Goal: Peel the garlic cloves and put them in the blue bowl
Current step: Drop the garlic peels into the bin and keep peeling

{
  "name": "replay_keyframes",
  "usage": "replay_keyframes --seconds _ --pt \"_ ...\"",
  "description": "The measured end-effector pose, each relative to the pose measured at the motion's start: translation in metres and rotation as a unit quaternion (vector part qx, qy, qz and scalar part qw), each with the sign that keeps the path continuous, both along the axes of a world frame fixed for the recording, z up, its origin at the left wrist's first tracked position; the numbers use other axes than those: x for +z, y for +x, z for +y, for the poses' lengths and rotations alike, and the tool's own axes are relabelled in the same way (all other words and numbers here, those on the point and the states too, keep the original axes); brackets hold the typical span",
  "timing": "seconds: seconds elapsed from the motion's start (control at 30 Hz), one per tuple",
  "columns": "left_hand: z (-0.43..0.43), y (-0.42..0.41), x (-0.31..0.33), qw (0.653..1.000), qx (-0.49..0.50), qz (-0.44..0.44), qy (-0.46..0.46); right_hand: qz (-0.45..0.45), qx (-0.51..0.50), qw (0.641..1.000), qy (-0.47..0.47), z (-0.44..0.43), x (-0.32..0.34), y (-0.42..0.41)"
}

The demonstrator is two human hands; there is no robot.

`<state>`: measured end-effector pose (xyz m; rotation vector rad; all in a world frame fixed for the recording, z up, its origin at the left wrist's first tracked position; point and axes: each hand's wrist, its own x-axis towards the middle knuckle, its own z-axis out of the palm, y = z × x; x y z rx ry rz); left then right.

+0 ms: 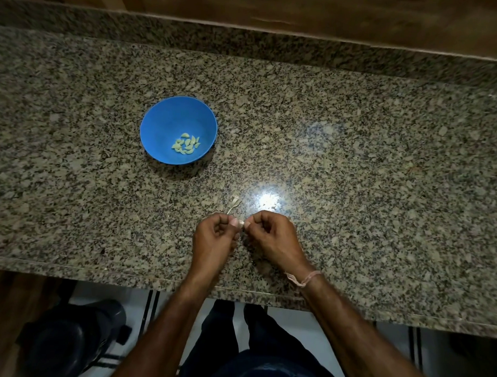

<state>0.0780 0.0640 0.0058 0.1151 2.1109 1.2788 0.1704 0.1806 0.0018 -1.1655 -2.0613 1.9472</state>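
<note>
While both hands, left [215, 231] and right [271, 230], pinch one garlic clove [242, 223] well short of the blue bowl [160, 118], it may slip onto the surface [353, 156].

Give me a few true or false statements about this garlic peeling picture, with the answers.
1. The blue bowl already holds peeled garlic cloves. True.
2. The left hand rests inside the bowl. False: it is near the counter's front edge, apart from the bowl.
3. Both hands pinch a garlic clove between them. True.
4. The right hand is flat on the granite counter. False: its fingers are curled.
5. The bowl is upside down. False: upright.
</note>
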Motion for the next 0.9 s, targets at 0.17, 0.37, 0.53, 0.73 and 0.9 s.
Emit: replay_keyframes --seconds 0.17,0.37,0.53,0.73,0.9 --pt "-0.0030 0.0009 -0.0014 0.994 -0.055 0.095 -0.026 0.000 0.006 1.000 0.005 -0.0023 0.0016 0.0004" --pt "0.0050 -0.0011 -0.0014 0.946 0.096 -0.294 0.095 0.005 0.030 0.992 0.123 -0.0048 0.0051 0.0013" --pt "0.0025 0.0025 0.0010 0.994 0.010 -0.058 0.091 -0.005 -0.041 0.999 -0.034 -0.0030 0.0051 -0.0019" --pt "0.0014 -0.0018 -0.0014 0.996 -0.056 0.020 0.073 -0.008 -0.070 0.996 -0.061 -0.0057 0.0006 0.0013" --pt "-0.0002 -0.0053 -0.0025 0.955 0.055 -0.264 0.124 -0.002 0.019 0.984 0.176 -0.0063 0.0002 0.0056"
